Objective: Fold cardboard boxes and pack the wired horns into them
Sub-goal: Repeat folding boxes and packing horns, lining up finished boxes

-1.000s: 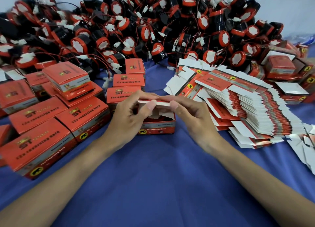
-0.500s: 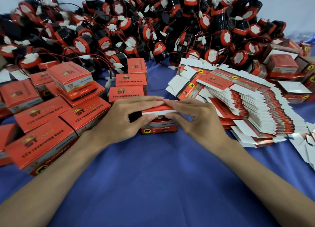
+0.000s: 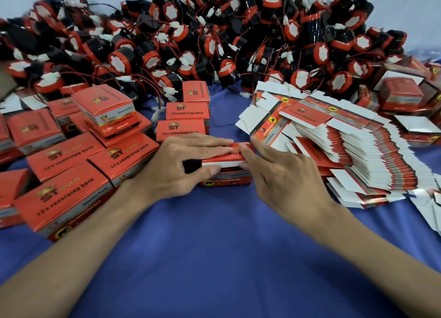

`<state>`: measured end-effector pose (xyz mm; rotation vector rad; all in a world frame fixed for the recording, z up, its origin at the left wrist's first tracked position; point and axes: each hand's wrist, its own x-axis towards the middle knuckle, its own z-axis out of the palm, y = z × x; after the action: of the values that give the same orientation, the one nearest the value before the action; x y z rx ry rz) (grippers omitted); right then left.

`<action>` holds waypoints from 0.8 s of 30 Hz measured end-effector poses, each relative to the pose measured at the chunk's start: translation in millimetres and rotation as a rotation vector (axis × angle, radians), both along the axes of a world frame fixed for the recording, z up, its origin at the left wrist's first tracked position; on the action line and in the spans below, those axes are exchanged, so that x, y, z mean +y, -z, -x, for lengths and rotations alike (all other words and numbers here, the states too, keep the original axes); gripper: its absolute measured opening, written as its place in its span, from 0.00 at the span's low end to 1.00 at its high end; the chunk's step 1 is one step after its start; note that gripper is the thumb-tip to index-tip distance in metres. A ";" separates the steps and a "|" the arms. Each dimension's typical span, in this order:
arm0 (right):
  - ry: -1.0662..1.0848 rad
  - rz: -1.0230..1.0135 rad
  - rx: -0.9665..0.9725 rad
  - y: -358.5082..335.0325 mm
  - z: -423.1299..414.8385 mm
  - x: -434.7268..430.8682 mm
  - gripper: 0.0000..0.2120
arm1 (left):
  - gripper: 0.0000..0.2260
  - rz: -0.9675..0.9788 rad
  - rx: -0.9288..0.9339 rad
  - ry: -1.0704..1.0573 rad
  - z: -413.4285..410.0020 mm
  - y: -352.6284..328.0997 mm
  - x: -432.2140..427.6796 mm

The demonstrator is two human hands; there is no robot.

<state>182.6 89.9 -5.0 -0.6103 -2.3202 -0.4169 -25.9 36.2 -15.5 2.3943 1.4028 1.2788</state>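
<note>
A small red cardboard box (image 3: 226, 180) stands on the blue cloth (image 3: 214, 258) at the centre, its lid folded down with the white tuck flap showing at the front. My left hand (image 3: 171, 165) lies across the lid with its fingers on top, and its thumb pinches the white flap from the front. My right hand (image 3: 281, 174) touches the lid's right end with its fingertips, its other fingers spread. What is inside the box is hidden. A big pile of black and red wired horns (image 3: 214, 43) fills the back.
Closed red boxes (image 3: 64, 198) are stacked at the left and behind the hands. A fanned stack of flat unfolded boxes (image 3: 358, 150) lies at the right. More boxes (image 3: 403, 95) sit at the far right.
The lid, held raised a second ago, has been folded down onto the box. Both hands came down with it, and the right hand's fingers have spread.
</note>
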 end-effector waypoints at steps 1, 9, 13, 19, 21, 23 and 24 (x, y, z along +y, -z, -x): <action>-0.056 0.032 0.053 3.1 -0.9 2.4 0.08 | 0.17 0.004 0.013 0.008 0.7 0.2 -0.1; -0.360 0.465 0.205 14.0 -2.4 14.3 0.14 | 0.20 -0.108 0.278 -0.090 -6.0 6.3 3.3; -0.370 0.415 0.147 15.0 -5.4 16.9 0.16 | 0.20 -0.104 0.311 -0.098 -7.5 9.3 4.7; -0.303 0.261 0.015 18.1 -7.2 16.8 0.20 | 0.19 -0.042 0.289 -0.095 -10.1 6.0 4.3; -0.280 0.213 -0.014 18.5 -7.1 14.7 0.23 | 0.22 -0.003 0.333 -0.101 -10.1 4.1 3.0; -0.258 0.166 -0.034 17.2 -7.1 14.4 0.27 | 0.23 0.021 0.373 -0.109 -10.9 2.7 1.8; -0.249 0.147 -0.048 16.3 -7.7 14.5 0.28 | 0.23 0.020 0.382 -0.109 -11.4 2.0 1.5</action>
<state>190.4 104.4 -21.3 -0.3755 -2.4495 -0.1468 -14.5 37.6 -17.6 2.6843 1.6483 0.8463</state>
